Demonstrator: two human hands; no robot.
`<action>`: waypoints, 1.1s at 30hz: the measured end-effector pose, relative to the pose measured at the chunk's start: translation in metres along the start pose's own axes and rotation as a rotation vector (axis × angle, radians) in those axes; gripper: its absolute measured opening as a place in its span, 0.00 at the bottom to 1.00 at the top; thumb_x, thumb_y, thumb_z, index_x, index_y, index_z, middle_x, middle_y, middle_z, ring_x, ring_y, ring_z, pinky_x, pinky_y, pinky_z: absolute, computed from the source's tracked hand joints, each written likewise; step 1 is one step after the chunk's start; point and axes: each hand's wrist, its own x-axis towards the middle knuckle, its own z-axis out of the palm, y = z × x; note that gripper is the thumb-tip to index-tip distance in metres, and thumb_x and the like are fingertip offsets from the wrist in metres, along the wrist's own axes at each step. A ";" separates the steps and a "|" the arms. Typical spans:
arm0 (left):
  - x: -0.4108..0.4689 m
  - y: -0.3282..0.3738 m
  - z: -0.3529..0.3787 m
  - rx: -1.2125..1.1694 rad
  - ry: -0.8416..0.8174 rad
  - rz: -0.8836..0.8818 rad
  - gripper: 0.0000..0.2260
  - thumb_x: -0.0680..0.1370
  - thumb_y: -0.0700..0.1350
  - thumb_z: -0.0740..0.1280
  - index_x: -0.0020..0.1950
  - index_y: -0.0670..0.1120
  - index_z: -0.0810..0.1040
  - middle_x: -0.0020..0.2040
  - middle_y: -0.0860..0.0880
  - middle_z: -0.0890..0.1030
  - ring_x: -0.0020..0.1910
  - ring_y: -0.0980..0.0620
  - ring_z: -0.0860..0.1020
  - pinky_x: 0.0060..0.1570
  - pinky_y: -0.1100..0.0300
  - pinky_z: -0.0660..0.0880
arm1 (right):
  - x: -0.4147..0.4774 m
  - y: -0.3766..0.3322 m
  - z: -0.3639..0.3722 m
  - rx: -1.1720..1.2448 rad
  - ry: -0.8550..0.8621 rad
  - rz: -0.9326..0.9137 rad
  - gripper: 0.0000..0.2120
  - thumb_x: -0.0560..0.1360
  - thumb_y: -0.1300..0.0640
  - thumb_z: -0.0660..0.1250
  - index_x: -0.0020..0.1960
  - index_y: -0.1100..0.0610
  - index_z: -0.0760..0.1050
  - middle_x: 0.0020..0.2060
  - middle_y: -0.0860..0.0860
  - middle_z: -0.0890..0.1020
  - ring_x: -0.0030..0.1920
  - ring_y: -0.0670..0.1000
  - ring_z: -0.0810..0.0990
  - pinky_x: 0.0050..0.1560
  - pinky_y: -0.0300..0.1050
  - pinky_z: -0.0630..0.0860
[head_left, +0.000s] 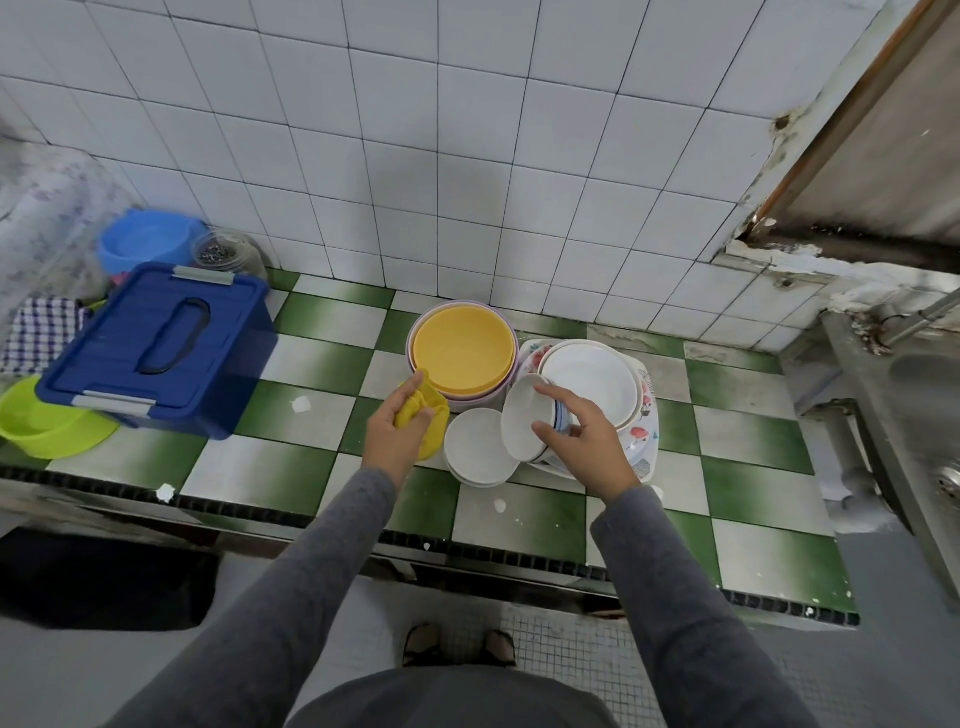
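My left hand (397, 431) grips a bunched yellow cloth (434, 413) just in front of a stack of plastic basins topped by a yellow one (462, 351). My right hand (582, 434) holds a small white bowl with a blue rim line (524, 415), tilted on its side, with fingers and thumb curled round its edge. Below the bowl sits a low stack of small white dishes (475, 449). To the right, white plates (592, 382) lie stacked on a flowered tray (644, 436).
The green and white checked counter (311, 462) holds a blue lidded box (161, 345), a lime basin (41, 421), a blue basin (148, 241) and a glass jar (221, 252) at left. A steel sink (919, 415) stands at right. The tiled wall is behind.
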 end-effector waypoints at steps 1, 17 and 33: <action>0.000 0.001 0.000 0.001 -0.001 0.003 0.21 0.81 0.37 0.66 0.68 0.59 0.74 0.73 0.47 0.70 0.66 0.46 0.70 0.66 0.46 0.72 | 0.000 -0.001 0.000 -0.026 0.000 -0.011 0.21 0.77 0.57 0.71 0.67 0.43 0.74 0.68 0.49 0.74 0.67 0.51 0.69 0.70 0.58 0.70; 0.000 0.002 0.004 0.022 0.015 0.009 0.21 0.81 0.37 0.65 0.70 0.58 0.73 0.74 0.47 0.68 0.68 0.45 0.69 0.66 0.45 0.72 | -0.004 -0.020 -0.001 -0.211 -0.059 -0.101 0.21 0.78 0.56 0.71 0.68 0.41 0.74 0.71 0.54 0.67 0.72 0.55 0.65 0.71 0.59 0.70; 0.000 0.002 0.006 0.021 0.019 0.020 0.21 0.81 0.38 0.65 0.69 0.60 0.73 0.73 0.47 0.69 0.67 0.45 0.70 0.66 0.44 0.72 | -0.008 -0.019 0.004 -0.301 -0.080 -0.250 0.21 0.78 0.56 0.71 0.68 0.42 0.75 0.74 0.55 0.65 0.73 0.58 0.65 0.71 0.58 0.70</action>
